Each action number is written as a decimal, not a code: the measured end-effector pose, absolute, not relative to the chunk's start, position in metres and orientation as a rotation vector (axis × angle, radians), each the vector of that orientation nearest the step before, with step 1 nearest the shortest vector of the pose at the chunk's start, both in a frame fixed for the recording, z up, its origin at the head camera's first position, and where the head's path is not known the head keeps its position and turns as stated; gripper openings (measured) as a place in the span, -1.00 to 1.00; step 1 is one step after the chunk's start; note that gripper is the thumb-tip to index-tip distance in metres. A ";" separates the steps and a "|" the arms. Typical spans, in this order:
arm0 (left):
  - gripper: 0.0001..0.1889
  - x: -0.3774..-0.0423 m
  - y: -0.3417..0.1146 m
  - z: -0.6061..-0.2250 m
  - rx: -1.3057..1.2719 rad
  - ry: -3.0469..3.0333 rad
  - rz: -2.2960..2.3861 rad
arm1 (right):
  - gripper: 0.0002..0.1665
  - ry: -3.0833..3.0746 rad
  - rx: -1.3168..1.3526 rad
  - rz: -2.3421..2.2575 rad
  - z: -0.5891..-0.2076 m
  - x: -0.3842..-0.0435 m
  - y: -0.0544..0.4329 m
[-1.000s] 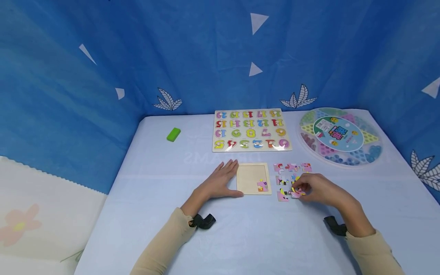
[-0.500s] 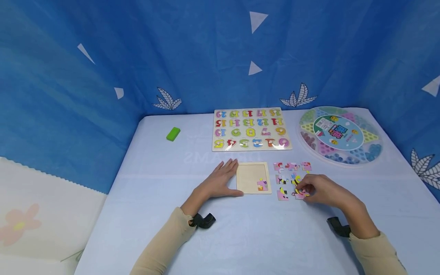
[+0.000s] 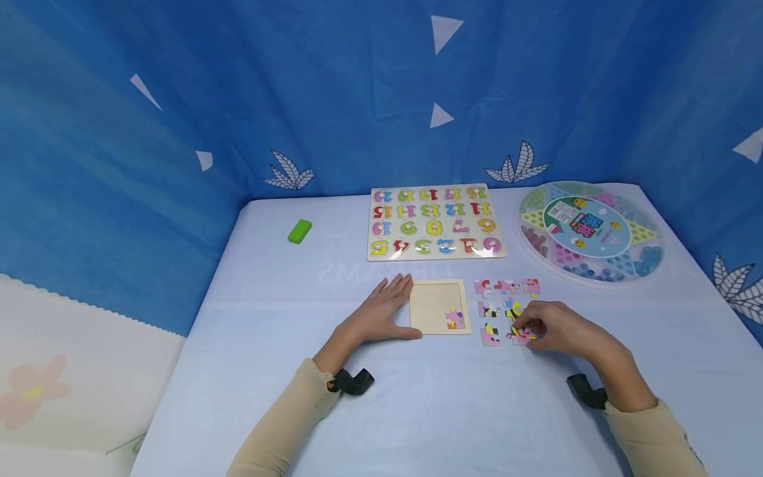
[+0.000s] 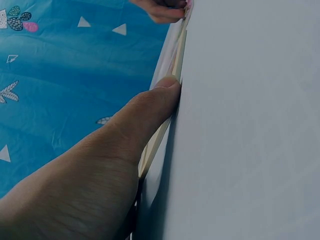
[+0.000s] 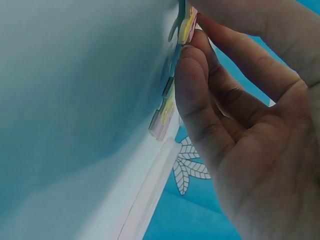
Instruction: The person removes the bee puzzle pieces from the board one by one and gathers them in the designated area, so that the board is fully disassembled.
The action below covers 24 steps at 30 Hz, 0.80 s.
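My left hand (image 3: 381, 311) lies with fingers spread along the left side of a square wooden puzzle tray (image 3: 440, 283). Its thumb (image 4: 162, 95) presses on the tray's near edge. One pink jigsaw piece (image 3: 456, 319) sits in the tray's lower right corner. To the right of the tray, my right hand (image 3: 560, 328) pinches a pink and yellow jigsaw piece (image 3: 521, 338) at the table surface, its fingers partly covering it. Around it lie several loose pieces, among them a lower left piece (image 3: 490, 336) and a top row piece (image 3: 507, 286).
Behind the tray lies a number puzzle board (image 3: 435, 223). A round game box (image 3: 587, 228) with a clear rim is at the back right. A green block (image 3: 300, 231) rests at the back left. Blue cloth (image 3: 369, 99) hangs behind the white-covered table (image 3: 429, 411).
My right hand has shifted slightly to the right with the pinched jigsaw piece, away from the lower left piece, then stayed there. The left hand keeps its place on the tray.
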<state>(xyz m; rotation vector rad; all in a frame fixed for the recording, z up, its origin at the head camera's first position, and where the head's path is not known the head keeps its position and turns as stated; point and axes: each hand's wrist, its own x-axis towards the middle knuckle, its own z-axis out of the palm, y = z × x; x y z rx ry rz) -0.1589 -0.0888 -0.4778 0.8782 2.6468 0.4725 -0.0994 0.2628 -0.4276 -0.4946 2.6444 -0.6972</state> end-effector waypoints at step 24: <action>0.17 -0.161 -0.089 -0.480 0.881 2.651 0.485 | -0.68 2.647 -0.478 -0.719 -0.430 -0.099 0.265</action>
